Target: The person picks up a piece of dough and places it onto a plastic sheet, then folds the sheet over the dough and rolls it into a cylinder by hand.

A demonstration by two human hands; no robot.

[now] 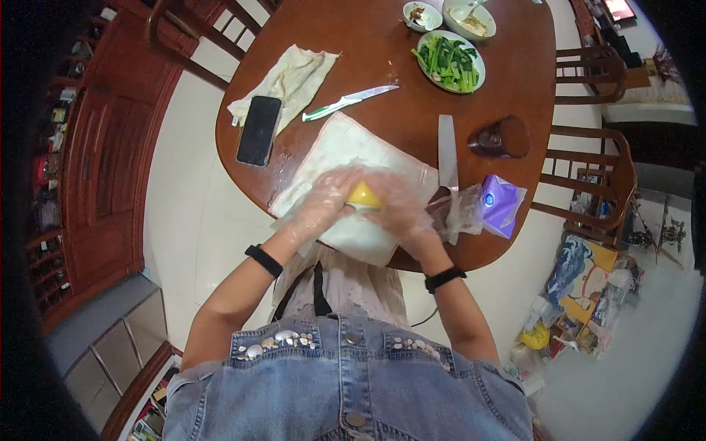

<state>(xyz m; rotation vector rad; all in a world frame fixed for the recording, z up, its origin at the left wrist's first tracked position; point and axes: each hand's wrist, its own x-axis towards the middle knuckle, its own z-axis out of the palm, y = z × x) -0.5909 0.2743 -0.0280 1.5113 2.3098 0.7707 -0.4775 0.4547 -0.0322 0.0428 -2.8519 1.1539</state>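
Observation:
My left hand [323,202] and my right hand [401,204], both in clear plastic gloves, are closed from either side around a smooth, rounded yellow thing [363,194]. Its lower part is hidden, and its kind does not show clearly. Beneath the hands a white cloth [342,147] with a pinkish edge lies spread near the table's front edge. Beyond the cloth rests a knife [351,101] with a green and white handle. A broad-bladed knife [447,151] lies to the right of the cloth, close to a crumpled clear plastic bag [465,212].
On the wooden table [353,44], a phone [259,132] overlaps a beige cloth [298,77] at left. At right are a dark glass [507,138] and a purple packet [501,204]. Farther back sit a plate of greens [450,65], a bowl [474,26] and a small bowl [421,16].

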